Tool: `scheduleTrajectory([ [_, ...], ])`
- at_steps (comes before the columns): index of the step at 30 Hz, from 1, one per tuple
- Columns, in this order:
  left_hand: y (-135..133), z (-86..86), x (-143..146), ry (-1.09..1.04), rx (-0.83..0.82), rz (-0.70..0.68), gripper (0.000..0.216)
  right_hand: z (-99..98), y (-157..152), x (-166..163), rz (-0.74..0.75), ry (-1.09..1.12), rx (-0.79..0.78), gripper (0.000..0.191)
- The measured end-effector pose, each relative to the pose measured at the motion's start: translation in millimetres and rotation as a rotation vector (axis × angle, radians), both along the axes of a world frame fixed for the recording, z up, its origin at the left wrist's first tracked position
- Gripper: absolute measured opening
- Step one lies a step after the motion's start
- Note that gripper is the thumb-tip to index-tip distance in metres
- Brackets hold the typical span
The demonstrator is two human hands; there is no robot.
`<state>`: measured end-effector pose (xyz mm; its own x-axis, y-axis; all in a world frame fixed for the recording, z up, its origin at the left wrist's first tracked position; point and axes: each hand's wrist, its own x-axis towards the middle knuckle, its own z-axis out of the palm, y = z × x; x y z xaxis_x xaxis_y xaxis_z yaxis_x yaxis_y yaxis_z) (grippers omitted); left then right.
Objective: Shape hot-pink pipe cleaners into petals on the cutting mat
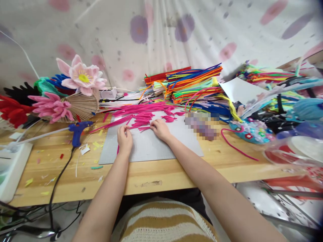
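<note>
My left hand (125,139) is over the left part of a grey mat, its fingers curled together around a pink pipe cleaner (118,150), whose end shows below the fingers. My right hand (160,130) rests a little to the right, fingers bent and pressed together beside short pink pipe cleaner pieces (144,128); whatever is in its fingertips is too small to make out. Just beyond both hands lies a heap of cut pink pieces (142,118), with long pink pipe cleaners (141,108) behind. Pink petal-like loops (169,118) lie past my right hand. The grey mat (151,152) sits under everything.
A blue glue gun (78,131) lies at the left with its cord over the table edge. Fuzzy flowers (82,77) stand at the back left. Bundles of coloured pipe cleaners (194,82) are piled behind. At the right are a decorated blue piece (252,131) and plastic-wrapped rolls (297,149).
</note>
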<state>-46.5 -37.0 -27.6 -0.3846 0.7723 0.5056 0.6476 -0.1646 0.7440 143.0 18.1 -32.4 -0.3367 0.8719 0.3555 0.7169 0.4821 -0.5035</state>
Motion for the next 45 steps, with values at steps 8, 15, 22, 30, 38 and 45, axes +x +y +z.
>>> scheduleTrajectory([
  [8,3,8.3,14,0.06,-0.018,-0.094,0.018,3.6,-6,4,0.076,0.188,-0.113,0.009],
  [15,15,8.1,31,-0.337,-0.257,-0.3,0.015,8.2,-10,-8,0.103,0.426,-0.194,0.01],
  [22,13,14.9,28,-0.755,-0.07,-0.274,0.025,13.0,-14,-22,0.184,0.346,-0.331,0.014],
  [30,13,14.2,25,-0.924,-0.107,-0.309,0.028,19.9,-14,-38,0.346,0.442,-0.46,0.021],
  [38,12,16.8,21,-0.929,-0.163,-0.288,0.025,14.9,-11,-39,0.306,0.673,-0.431,0.024],
  [45,14,20.9,22,-0.858,-0.256,-0.27,0.032,10.3,-14,-32,0.252,0.765,-0.587,0.026],
])
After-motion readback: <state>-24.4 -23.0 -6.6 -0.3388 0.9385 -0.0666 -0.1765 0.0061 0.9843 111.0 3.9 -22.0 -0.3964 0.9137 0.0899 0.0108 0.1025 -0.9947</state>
